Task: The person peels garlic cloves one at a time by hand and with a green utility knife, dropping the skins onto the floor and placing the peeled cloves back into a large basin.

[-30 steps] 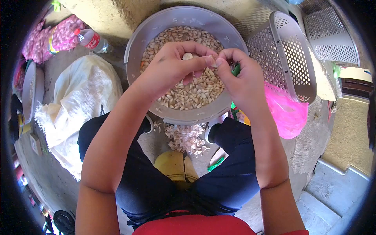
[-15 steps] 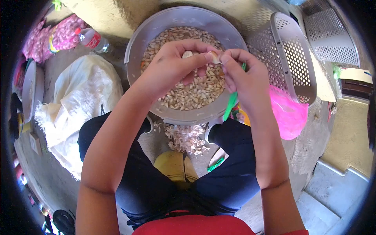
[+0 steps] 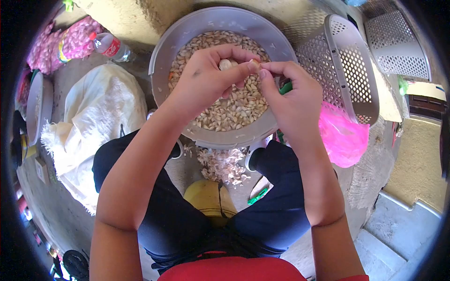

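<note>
A wide grey tub point(image 3: 164, 51) holds many garlic cloves point(image 3: 229, 110). Over it, my left hand point(image 3: 211, 75) pinches a small clove point(image 3: 255, 62) between thumb and forefinger, with another whitish piece of garlic point(image 3: 226, 64) inside its curled fingers. My right hand point(image 3: 293, 91) meets it from the right, thumb and forefinger closed at the same clove. A green-handled tool point(image 3: 286, 87) is tucked within my right hand, mostly hidden behind it. Loose peels point(image 3: 222, 165) lie in a pile on the floor below the tub.
A white woven sack point(image 3: 101, 107), a red-capped bottle point(image 3: 111, 48) and pink net bags of garlic point(image 3: 80, 38) are on the left. Grey perforated baskets point(image 3: 323, 56) and a pink plastic bag point(image 3: 344, 136) stand on the right. A green-handled object point(image 3: 258, 196) lies near my leg.
My right hand has turned, and the green tool that hung down below it is now mostly hidden behind it. My left hand has barely moved and still pinches the clove.
</note>
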### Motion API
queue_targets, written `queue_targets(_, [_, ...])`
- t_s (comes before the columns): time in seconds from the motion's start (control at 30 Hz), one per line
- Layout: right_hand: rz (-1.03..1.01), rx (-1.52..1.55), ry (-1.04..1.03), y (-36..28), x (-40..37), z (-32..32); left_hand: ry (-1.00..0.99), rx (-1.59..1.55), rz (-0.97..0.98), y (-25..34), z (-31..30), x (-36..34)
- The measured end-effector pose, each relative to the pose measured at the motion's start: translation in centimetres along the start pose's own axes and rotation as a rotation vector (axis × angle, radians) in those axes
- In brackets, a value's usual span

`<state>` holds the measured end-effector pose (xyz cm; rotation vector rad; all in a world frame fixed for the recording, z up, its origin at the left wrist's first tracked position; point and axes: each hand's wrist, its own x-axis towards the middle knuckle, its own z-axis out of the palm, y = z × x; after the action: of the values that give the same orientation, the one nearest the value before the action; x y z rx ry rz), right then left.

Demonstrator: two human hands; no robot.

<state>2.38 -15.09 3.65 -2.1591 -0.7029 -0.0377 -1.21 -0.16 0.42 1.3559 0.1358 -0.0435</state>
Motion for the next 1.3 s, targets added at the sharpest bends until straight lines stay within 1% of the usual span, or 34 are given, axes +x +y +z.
queue_targets(0.2, [-0.1, -0.11, 0.013, 0.7, 0.0, 0.5, 0.031, -0.033, -0.077, 0.1, 0.2, -0.2])
queue_targets(0.33, [-0.151, -0.16, 0.009, 1.2, -0.1, 1.0, 0.008, -0.167, -0.082, -0.5, 0.5, -0.2])
queue_targets(0.43, [-0.096, -0.088, 0.04, 1.4, 0.1, 1.2, -0.017, -0.228, -0.106, -0.6, 0.5, -0.2])
queue_targets(0.53, [0.277, 0.141, -0.049, 1.1, 0.6, 0.9, -0.053, -0.274, -0.135, -0.3, 0.2, -0.3])
queue_targets(0.6, [0.223, 0.121, -0.039, 1.0, 0.6, 0.9, -0.1, -0.287, -0.157, -0.1, 0.1, -0.3])
queue_targets(0.7, [0.123, 0.064, -0.036, 1.1, 0.5, 1.0, -0.122, -0.294, -0.178, -0.2, -0.1, -0.1])
queue_targets(0.8, [0.026, 0.017, -0.037, 1.4, 0.3, 1.2, -0.037, -0.372, -0.225, -0.1, 0.4, -0.1])
queue_targets(0.93, [-0.046, -0.03, -0.052, 1.3, 0.3, 1.2, -0.03, -0.459, -0.232, -0.7, 0.2, -0.2])
queue_targets(1.03, [-0.038, -0.045, -0.071, 1.0, 0.3, 1.5, -0.046, -0.451, -0.243, -0.9, 0.0, -0.1])
queue_targets(1.13, [-0.031, -0.036, -0.043, 1.3, 0.4, 1.2, -0.093, -0.422, -0.224, -0.8, -0.2, -0.1])
queue_targets(1.23, [-0.041, -0.091, 0.064, 1.8, 0.9, 0.8, -0.123, -0.406, -0.205, -0.6, -0.2, -0.2])
queue_targets(1.3, [0.04, -0.022, 0.094, 2.1, 1.3, 0.4, -0.128, -0.397, -0.22, -0.3, -0.1, -0.3])
